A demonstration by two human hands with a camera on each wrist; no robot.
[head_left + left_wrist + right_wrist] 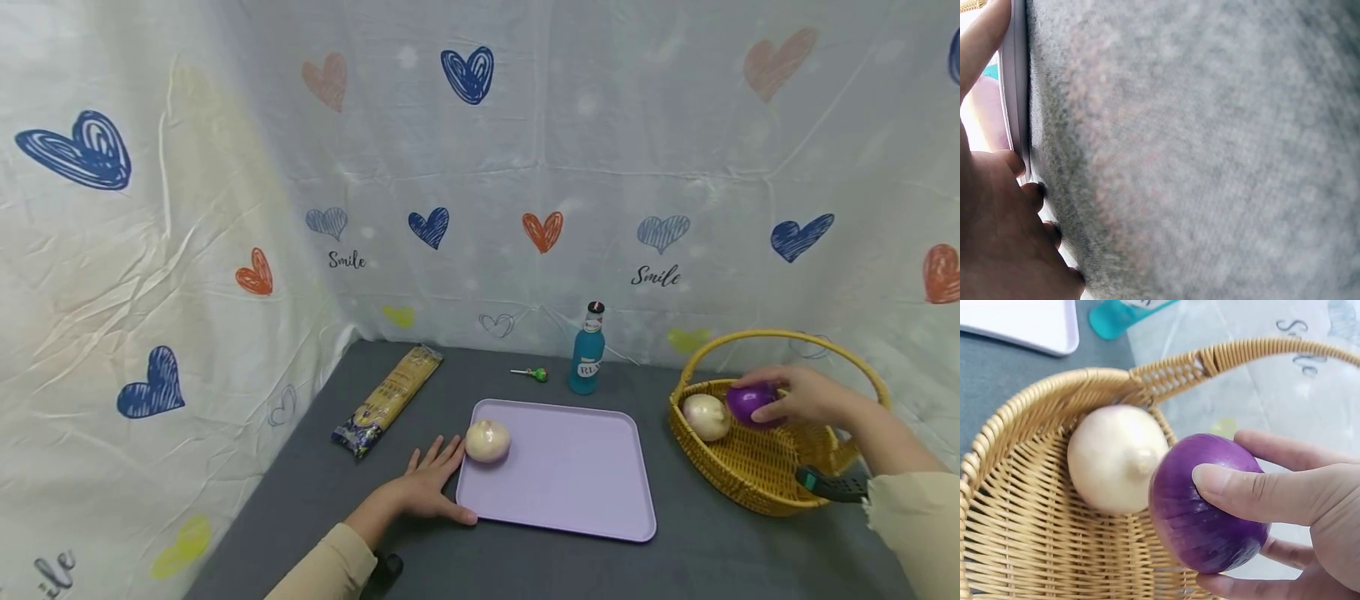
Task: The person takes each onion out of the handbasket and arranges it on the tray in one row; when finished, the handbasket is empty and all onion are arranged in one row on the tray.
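Between thumb and fingers, my right hand grips a purple onion over the wicker basket, under its arched handle. Beside it in the basket lies a whitish onion. At the left edge of the lilac tray, my left hand rests with spread fingers, its thumb and fingertips at the rim. A second whitish onion sits in the tray's left part, close to those fingertips. The left wrist view shows the hand against the tray's rim.
A long yellow packet lies at the back left of the grey table. Behind the tray are a small green-headed item with a thin stick and an upright blue bottle. A heart-printed curtain hangs along the back.
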